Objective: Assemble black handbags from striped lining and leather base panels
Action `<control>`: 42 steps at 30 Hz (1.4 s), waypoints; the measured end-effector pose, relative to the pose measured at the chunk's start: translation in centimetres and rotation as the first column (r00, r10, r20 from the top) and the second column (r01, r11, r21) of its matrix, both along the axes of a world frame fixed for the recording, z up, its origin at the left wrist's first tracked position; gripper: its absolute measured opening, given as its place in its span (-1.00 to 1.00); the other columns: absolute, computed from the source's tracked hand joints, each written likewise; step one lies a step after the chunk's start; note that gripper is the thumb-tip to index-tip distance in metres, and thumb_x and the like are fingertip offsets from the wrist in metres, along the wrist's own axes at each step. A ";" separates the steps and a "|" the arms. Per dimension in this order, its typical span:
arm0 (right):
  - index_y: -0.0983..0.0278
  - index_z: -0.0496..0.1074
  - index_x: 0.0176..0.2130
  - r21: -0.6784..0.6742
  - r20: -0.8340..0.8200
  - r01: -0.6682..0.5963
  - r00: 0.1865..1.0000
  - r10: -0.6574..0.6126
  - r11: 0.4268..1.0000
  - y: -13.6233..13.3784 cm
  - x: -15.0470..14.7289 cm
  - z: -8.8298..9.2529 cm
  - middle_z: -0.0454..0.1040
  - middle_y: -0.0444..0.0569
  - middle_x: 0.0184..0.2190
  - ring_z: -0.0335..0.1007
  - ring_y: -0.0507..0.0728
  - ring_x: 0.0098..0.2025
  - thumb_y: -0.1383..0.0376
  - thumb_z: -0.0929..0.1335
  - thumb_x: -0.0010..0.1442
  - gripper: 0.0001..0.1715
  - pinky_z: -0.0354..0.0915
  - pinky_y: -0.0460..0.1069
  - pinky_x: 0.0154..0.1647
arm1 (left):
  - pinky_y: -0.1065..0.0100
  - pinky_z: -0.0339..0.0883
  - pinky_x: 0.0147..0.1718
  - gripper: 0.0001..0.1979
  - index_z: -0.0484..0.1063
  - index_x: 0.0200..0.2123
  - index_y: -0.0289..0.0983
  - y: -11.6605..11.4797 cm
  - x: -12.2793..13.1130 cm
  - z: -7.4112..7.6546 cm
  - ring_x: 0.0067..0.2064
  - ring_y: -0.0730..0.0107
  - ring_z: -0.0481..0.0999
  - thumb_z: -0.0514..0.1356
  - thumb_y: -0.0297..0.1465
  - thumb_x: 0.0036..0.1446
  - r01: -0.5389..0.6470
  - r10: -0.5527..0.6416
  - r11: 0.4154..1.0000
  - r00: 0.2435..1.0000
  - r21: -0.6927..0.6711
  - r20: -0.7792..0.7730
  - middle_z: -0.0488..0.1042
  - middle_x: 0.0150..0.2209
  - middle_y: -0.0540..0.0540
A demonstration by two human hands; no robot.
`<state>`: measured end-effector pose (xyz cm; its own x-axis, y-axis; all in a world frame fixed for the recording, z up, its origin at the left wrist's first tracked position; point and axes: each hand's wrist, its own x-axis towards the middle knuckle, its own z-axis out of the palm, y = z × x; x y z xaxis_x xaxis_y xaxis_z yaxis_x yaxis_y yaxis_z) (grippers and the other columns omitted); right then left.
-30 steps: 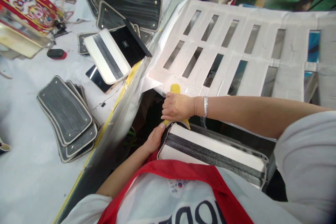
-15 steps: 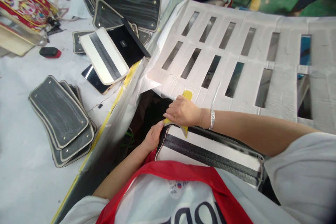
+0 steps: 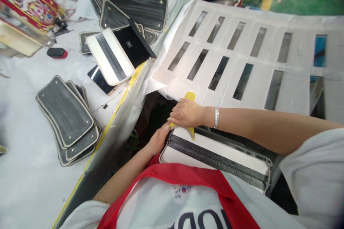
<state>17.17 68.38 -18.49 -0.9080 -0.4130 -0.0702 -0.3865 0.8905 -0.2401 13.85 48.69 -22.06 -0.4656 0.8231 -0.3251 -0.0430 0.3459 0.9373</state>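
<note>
In my lap lies a long bag piece (image 3: 215,152), white with a dark lengthwise stripe and black sides. My left hand (image 3: 159,139) grips its left end, fingers along the black edge. A flat yellow plastic tool (image 3: 190,96) is in my right hand (image 3: 186,113), closed around its middle; one end sticks out above the fist. Its pointed lower end rests against the upper left edge of the bag piece. Both hands meet near that corner. What the fingertips press on underneath is hidden.
On the left table, dark panels (image 3: 67,111) lie stacked, with a bigger pile (image 3: 134,3) behind. A similar white striped piece (image 3: 110,56) partly covers a phone (image 3: 99,80). A white slotted sheet (image 3: 209,96) covers the surface ahead. Yellow tape (image 3: 107,128) lines the table edge.
The view has shifted slightly, so the table things sit further right. My right hand and the yellow tool have barely moved; the left hand keeps its grip on the bag piece.
</note>
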 end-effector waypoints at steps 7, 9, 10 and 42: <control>0.30 0.45 -0.39 0.043 0.026 0.195 0.980 -0.197 0.980 -0.3 2.8 0.2 0.52 0.01 -0.41 0.40 0.13 -0.39 0.12 0.02 0.36 -0.39 -0.05 0.02 -0.40 | 0.27 0.04 0.20 -0.49 0.28 0.13 -0.34 1.0 -0.3 0.8 0.19 0.23 0.25 -0.12 -0.17 0.27 0.050 -0.054 0.997 0.996 -0.056 -0.066 0.35 0.14 -0.14; 0.30 0.45 -0.39 0.048 0.045 0.242 0.969 -0.244 0.969 -0.4 3.5 0.3 0.52 0.01 -0.41 0.41 0.12 -0.40 0.12 0.01 0.37 -0.38 -0.05 0.02 -0.40 | 0.30 0.07 0.17 -0.51 0.25 0.14 -0.31 1.2 -0.4 1.1 0.16 0.25 0.29 -0.11 -0.18 0.27 0.101 -0.102 0.994 0.994 -0.035 -0.046 0.34 0.14 -0.12; 0.30 0.45 -0.39 0.054 0.054 0.252 0.965 -0.255 0.966 -0.5 3.8 0.3 0.52 0.01 -0.42 0.41 0.12 -0.40 0.13 0.01 0.37 -0.38 -0.04 0.02 -0.41 | 0.32 0.08 0.16 -0.52 0.24 0.14 -0.30 1.3 -0.5 1.3 0.15 0.26 0.30 -0.10 -0.19 0.27 0.120 -0.121 0.993 0.992 -0.022 -0.031 0.33 0.14 -0.11; 0.31 0.47 -0.34 0.237 0.255 0.344 0.880 -0.400 0.908 -0.8 5.6 2.8 0.54 0.07 -0.37 0.46 0.18 -0.36 0.14 0.02 0.37 -0.40 0.03 -0.03 -0.47 | 0.27 -0.08 0.25 -0.43 0.00 0.27 -0.25 -0.8 -0.9 2.2 0.28 0.27 0.10 -0.01 -0.21 0.24 0.224 -0.224 0.974 0.975 -0.037 0.008 0.10 0.29 -0.12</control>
